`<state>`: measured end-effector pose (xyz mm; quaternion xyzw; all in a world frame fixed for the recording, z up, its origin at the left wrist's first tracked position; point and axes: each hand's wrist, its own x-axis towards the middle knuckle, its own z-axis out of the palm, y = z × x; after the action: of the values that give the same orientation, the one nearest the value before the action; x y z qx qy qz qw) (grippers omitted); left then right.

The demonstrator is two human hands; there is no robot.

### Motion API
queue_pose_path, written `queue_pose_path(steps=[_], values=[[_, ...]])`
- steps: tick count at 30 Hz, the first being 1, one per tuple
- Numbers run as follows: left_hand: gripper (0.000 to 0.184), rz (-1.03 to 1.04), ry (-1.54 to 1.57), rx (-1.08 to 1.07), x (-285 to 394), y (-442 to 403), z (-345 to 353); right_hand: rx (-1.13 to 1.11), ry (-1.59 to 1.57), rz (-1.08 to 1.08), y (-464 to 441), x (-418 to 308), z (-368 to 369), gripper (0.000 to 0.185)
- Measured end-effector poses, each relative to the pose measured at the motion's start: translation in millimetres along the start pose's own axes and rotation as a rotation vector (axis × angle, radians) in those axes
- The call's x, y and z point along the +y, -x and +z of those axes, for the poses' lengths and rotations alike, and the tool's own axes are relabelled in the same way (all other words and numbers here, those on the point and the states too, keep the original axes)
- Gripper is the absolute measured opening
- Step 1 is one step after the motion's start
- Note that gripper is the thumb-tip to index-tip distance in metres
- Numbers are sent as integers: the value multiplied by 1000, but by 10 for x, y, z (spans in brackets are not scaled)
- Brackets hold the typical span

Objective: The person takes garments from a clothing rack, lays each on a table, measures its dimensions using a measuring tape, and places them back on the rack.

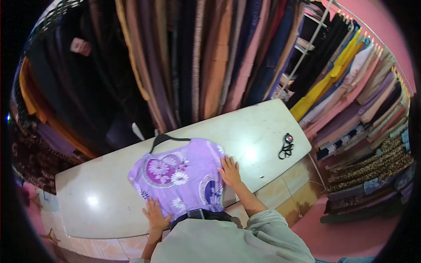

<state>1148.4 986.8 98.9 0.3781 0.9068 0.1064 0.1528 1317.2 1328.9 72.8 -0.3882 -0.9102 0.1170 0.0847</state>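
A purple garment (193, 175) with white flowers and round patterned motifs lies spread on a white table (101, 184). A black hanger (166, 139) sticks out from its far edge; the rest of the hanger is hidden inside the cloth. My left hand (156, 214) rests at the garment's near left edge, fingers spread. On the opposite side, my right hand (230, 170) lies flat along the right edge, its fingers stretched out too. The garment's near end reaches my waist, where my body partly hides it.
A small black device with a cord (287, 147) lies at the table's right end. Behind the table hang many garments (210, 61) close together. A second rack of clothes (351, 92) stands at the right. Tiled floor (291, 184) shows past the near edge.
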Motion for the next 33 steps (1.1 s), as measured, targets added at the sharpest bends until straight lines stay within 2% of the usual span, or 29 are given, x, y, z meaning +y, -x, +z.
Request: queue_pose_path(steps=[1, 3, 5, 7, 8, 9, 10, 11, 12, 13, 14, 16, 20, 21, 23, 25, 29, 31, 33], values=[[96, -46, -10, -41, 18, -12, -17, 4, -118, -83, -45, 150, -12, 57], [98, -58, -16, -95, -23, -47, -2, 68, -184, -97, -102, 522, -97, 52], [100, -94, -20, -143, -49, -78, -3, 270, -262, 57, -186, 1085, -127, 51], [102, -120, -27, -217, -62, -93, -5, 485, -214, 395, -242, 1588, -277, 46], [104, -125, -9, -246, -64, -106, -15, 609, -135, 464, -268, 1889, -333, 43], [104, -135, -10, -249, -78, -124, -11, 822, -3, 441, -336, 2251, -345, 33], [105, -146, -20, -298, -97, -140, -12, 972, -626, 682, -508, 2676, -365, 22], [107, -158, -30, -347, -104, -147, -11, 901, -198, 616, -472, 2746, -606, 15], [107, -172, -31, -346, -96, -159, -15, 890, -32, 642, -509, 2747, -776, 24], [108, -181, -41, -379, -85, -172, -28, 875, 9, 733, -548, 2916, -760, 35], [108, -194, -49, -410, -78, -176, -43, 673, -79, 768, -551, 3060, -870, 45], [108, -197, -53, -411, -95, -182, -50, 626, -9, 634, -671, 3481, -737, 51], [107, -168, -115, -385, -169, -160, 53, 178, 50, 722, -869, 3759, -598, 62], [107, -197, -113, -374, -176, -162, 60, 38, 104, 772, -869, 3625, -668, 61], [108, -182, -158, -384, -149, -176, 62, 48, 103, 789, -852, 3365, -791, 55], [107, -195, -146, -382, -156, -185, 61, 53, 68, 921, -852, 3205, -857, 50], [105, -169, -121, -355, -166, -164, 55, 127, 54, 926, -695, 3385, -820, 45], [105, -156, -97, -345, -155, -167, 45, 396, -243, 729, -630, 3686, -787, 41], [104, -149, -105, -332, -151, -162, 44, 740, -146, 559, -574, 3436, -1170, 36]])
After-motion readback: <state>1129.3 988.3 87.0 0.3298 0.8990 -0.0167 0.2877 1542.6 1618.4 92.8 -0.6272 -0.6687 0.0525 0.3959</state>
